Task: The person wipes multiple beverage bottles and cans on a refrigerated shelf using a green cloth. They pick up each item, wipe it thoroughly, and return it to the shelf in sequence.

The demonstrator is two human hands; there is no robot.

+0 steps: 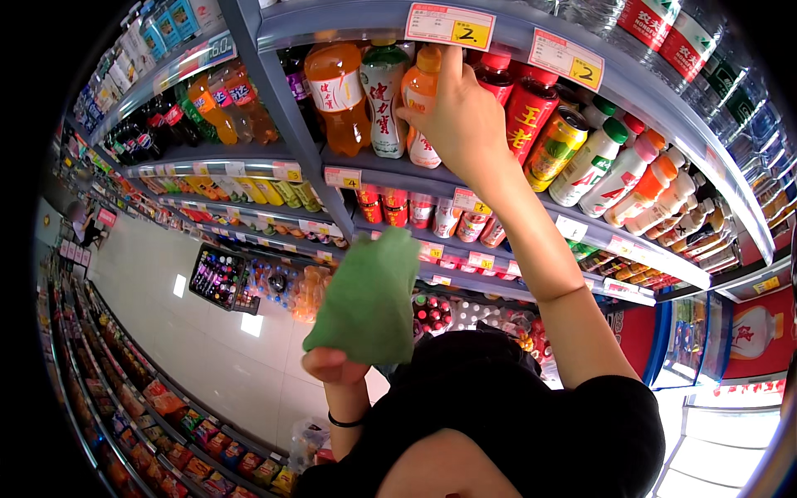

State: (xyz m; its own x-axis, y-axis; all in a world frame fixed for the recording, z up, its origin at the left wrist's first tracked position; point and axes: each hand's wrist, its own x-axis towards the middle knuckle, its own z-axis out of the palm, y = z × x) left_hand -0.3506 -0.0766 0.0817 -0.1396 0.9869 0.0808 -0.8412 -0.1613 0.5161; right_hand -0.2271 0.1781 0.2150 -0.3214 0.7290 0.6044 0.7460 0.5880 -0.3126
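My right hand (470, 118) reaches into an upper shelf of bottled drinks. Its thumb lies across a plastic bottle with an orange cap (428, 60), and the index finger points up beside that cap. Whether the fingers grip the bottle is hidden. Left of it stand a green-and-white bottle (386, 93) and a larger bottle of orange drink (336, 93). To the right are red bottles (532, 109) and a yellow can (556, 146). Lower down, my left hand (339, 366) holds a green cloth (370, 299), which is raised and slightly blurred in front of the lower shelves.
A grey metal upright (289, 118) divides the shelving. Price tags (451, 26) line the shelf edges. On the tiled floor (249, 274) stand a black crate of bottles (218, 277) and wrapped drink packs (274, 283). Snack shelves (205, 429) run opposite; a distant person (84, 227) is beyond.
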